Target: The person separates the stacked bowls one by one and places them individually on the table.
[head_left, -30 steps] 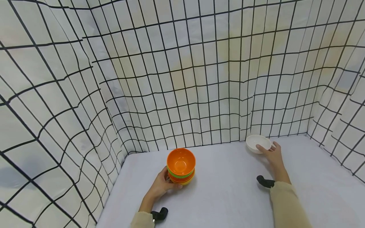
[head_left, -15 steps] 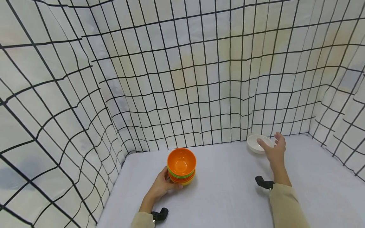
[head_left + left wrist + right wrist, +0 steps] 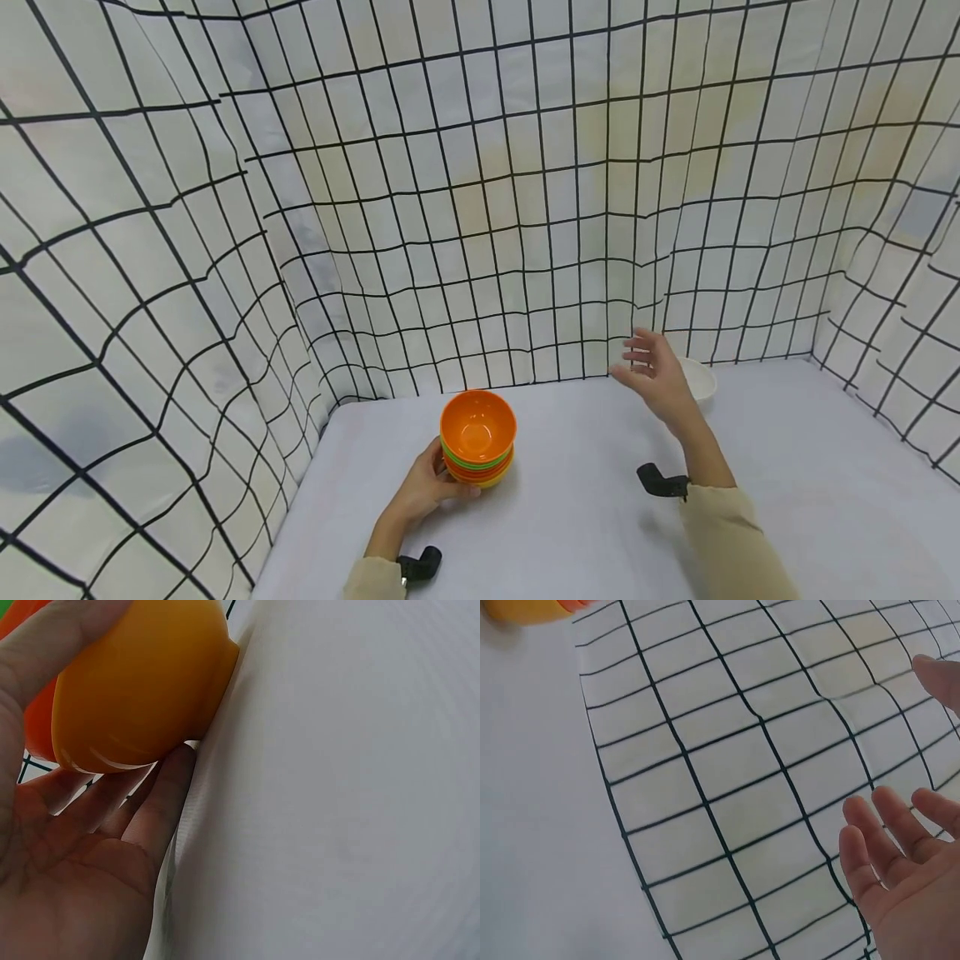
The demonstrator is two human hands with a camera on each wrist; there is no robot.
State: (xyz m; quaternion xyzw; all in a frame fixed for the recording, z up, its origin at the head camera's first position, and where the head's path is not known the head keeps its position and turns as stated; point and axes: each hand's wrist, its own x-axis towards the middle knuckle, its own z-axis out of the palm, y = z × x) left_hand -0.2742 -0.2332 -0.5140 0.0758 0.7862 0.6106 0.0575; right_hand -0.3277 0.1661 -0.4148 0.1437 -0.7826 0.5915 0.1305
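Observation:
A stack of nested bowls (image 3: 478,429), orange on top with green and orange rims below and a yellow one at the bottom, stands on the white table. My left hand (image 3: 422,492) holds this stack from the left. In the left wrist view, its thumb and fingers lie on opposite sides of the yellow bowl (image 3: 142,694). My right hand (image 3: 658,379) is raised near the back of the table with its fingers spread, holding nothing. Behind it, partly hidden by the hand and wrist, sits a white bowl (image 3: 699,382).
White walls (image 3: 480,192) with a black grid rise behind the table and on both sides. The white cloth-covered table (image 3: 577,492) spreads between the two hands. Each wrist carries a black camera mount (image 3: 662,481).
My right hand has let go of the white bowl, lifted off it and moved left. The white bowl stays at the back right. My left hand and the stack have not moved.

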